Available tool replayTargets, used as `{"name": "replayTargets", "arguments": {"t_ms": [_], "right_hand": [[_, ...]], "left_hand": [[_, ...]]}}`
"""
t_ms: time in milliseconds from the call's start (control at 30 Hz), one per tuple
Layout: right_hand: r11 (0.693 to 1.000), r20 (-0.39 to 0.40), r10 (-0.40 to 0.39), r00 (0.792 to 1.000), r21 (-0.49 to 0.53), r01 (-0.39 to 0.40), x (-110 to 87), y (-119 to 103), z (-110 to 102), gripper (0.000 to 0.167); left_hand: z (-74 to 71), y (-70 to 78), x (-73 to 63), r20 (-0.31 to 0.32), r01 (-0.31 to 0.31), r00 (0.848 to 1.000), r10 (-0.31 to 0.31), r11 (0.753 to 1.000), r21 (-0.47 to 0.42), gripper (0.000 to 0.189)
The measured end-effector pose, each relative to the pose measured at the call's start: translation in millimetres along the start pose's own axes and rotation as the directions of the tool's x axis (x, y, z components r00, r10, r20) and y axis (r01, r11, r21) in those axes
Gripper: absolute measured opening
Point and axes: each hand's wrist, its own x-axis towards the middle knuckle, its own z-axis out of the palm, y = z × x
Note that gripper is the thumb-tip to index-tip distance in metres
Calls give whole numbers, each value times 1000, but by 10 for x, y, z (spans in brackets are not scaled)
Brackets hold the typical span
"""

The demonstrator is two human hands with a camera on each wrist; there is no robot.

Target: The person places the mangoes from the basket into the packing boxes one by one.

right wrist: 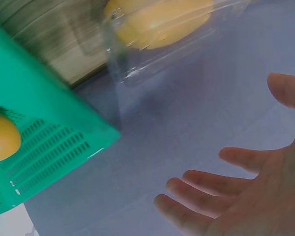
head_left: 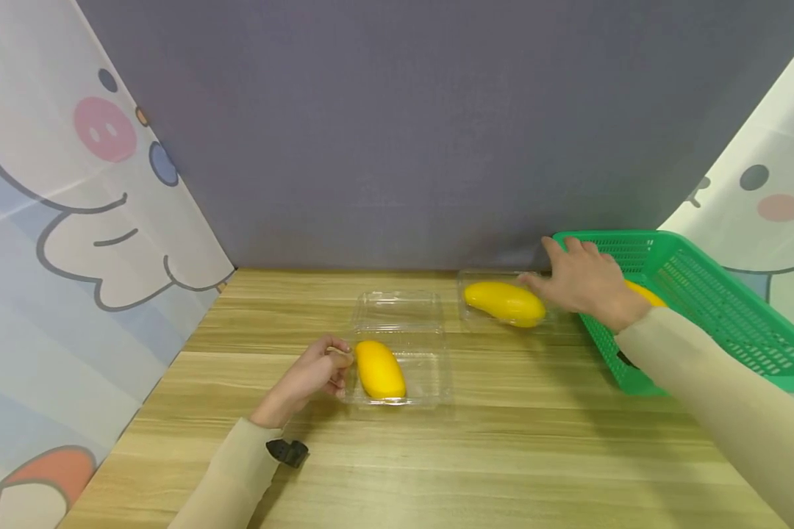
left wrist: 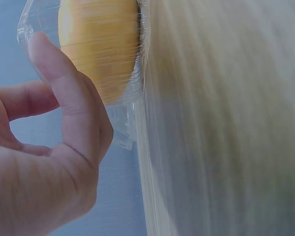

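Observation:
My left hand (head_left: pixel 314 371) pinches the left edge of an open clear plastic clamshell box (head_left: pixel 426 376), its lid laid back toward the wall. Inside that box lies a yellow mango (head_left: pixel 379 371). In the left wrist view, fingertips (left wrist: pixel 46 54) sit at the box's rim beside the mango. My right hand (head_left: pixel 585 279), fingers spread and holding nothing, hovers over the near-left corner of a green basket (head_left: pixel 721 316). Just left of it, a second mango (head_left: pixel 503 301) rests in another clear plastic box (right wrist: pixel 130 73).
Part of another mango (head_left: pixel 645 292) shows inside the basket, mostly covered by the right arm. A grey wall (head_left: pixel 384 147) rises behind the wooden table (head_left: pixel 437 470). Cartoon-printed curtains (head_left: pixel 40 220) hang at both sides.

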Motion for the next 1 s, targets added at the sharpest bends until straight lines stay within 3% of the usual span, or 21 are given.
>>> {"name": "replayTargets", "arguments": {"t_ms": [567,1000], "right_hand": [[1000,1,16,1000,-9,-16,90,288,-32,100],[991,91,109,990,63,-115,136,704,-91,111]], "left_hand": [[6,-7,10,1,22,1000,-22,1000,-6,30],[-6,-19,17,6,11,1000,-11,1000,-8,30]]}}
